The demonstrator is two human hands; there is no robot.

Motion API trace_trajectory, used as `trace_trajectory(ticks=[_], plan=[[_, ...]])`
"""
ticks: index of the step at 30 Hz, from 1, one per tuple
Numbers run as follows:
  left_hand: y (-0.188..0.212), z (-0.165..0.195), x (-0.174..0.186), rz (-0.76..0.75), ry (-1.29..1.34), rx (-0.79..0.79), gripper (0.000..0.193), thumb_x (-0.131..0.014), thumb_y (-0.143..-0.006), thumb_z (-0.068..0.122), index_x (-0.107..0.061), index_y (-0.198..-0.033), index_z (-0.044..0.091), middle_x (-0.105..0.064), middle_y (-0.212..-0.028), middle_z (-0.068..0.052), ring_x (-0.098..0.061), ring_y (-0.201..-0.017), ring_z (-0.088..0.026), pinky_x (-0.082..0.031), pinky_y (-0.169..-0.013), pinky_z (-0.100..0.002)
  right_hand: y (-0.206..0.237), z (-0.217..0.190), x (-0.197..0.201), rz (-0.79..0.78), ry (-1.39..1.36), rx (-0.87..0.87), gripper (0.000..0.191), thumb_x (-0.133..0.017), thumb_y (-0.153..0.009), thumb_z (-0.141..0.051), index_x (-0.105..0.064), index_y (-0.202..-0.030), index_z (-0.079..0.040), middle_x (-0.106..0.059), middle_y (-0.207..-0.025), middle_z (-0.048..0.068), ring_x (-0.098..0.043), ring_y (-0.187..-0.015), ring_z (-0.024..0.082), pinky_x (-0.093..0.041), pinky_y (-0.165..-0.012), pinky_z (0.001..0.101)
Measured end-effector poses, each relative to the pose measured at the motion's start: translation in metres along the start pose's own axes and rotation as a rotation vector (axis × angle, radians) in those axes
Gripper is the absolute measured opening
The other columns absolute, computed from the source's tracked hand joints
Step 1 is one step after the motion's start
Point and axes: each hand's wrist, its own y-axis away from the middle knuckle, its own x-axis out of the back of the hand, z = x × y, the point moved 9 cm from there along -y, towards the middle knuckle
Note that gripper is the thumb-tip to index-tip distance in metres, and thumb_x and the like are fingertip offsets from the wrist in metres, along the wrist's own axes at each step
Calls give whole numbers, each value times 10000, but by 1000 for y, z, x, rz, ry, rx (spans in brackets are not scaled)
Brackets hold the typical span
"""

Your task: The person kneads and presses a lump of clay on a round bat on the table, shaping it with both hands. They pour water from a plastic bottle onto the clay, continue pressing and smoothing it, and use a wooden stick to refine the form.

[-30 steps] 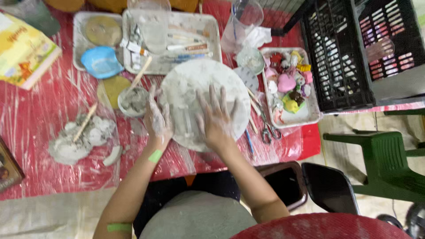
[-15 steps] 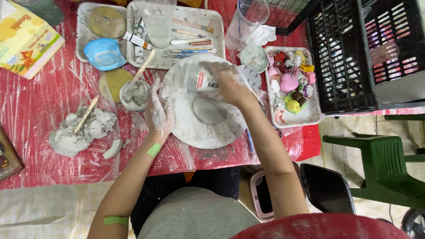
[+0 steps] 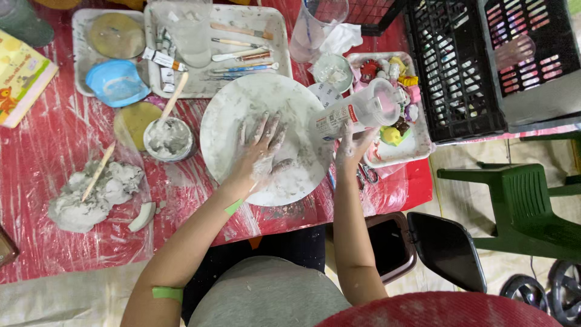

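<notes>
My left hand (image 3: 259, 151) lies flat, fingers spread, on a round white board (image 3: 230, 115) smeared with grey clay, in the middle of the red table. My right hand (image 3: 353, 144) grips a clear plastic bottle (image 3: 357, 112) and holds it tilted on its side over the board's right edge. Both hands are coated in grey clay. A small bowl of wet clay (image 3: 169, 138) with a wooden stick in it stands just left of the board.
A lump of grey clay (image 3: 91, 191) with a stick lies at the left. Behind the board a white tray (image 3: 272, 24) holds tools and tubes. A tray of small coloured figures (image 3: 417, 142) sits at right, beside a black crate (image 3: 460, 66). A blue bowl (image 3: 115, 82) stands at back left.
My right hand left the board, picked up the clear bottle and moved it right, tilting it. My left hand shifted from the board's left edge to its middle.
</notes>
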Motion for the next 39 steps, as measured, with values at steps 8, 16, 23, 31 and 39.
trace_trajectory(ticks=[8, 16, 23, 31, 39], plan=[[-52, -19, -15, 63, -111, 60, 776, -622, -1015, 461, -334, -1633, 90, -222, -1692, -194, -192, -1565, -342, -81, -1202, -732, 24, 4, -7, 89, 156, 163, 837, -724, -992, -225, -180, -1589, -7, -417, -1534, 221, -470, -1398, 294, -370, -1195, 440], [-69, -18, -37, 22, 16, 49, 864, -624, -936, 381, -208, -1656, 144, -90, -1689, -268, -47, -1578, -457, -3, -1213, -740, 36, 48, 13, 345, -406, -153, 705, -665, -972, -356, -327, -1480, -2, -495, -1415, 198, -558, -1254, 292, -501, -1040, 446], [-73, -40, -46, -106, 121, 389, 728, -372, -1079, 480, -152, -1651, 87, -22, -1688, -275, 14, -1556, -460, 16, -1207, -657, -3, -45, 2, 251, 444, 310, 919, -782, -979, -284, -195, -1587, 79, -308, -1592, 298, -355, -1472, 404, -303, -1219, 499], [7, -139, 52, 412, 710, 394, 610, -267, -1157, 449, -358, -1624, 68, -409, -1693, -116, -409, -1607, -288, -291, -1374, -432, 11, -130, -104, -616, 957, -123, 920, -720, -852, -570, -381, -1527, -44, -541, -1420, 261, -506, -1345, 403, -369, -1166, 491], [73, -36, 37, 206, 141, 378, 954, -598, -984, 426, -18, -1659, 84, 15, -1704, -296, 60, -1557, -554, 100, -1173, -751, 17, -88, -177, -826, 1308, 102, 535, -379, -1024, -580, -638, -1246, -167, -616, -1362, 157, -382, -1459, 471, -84, -1190, 741]])
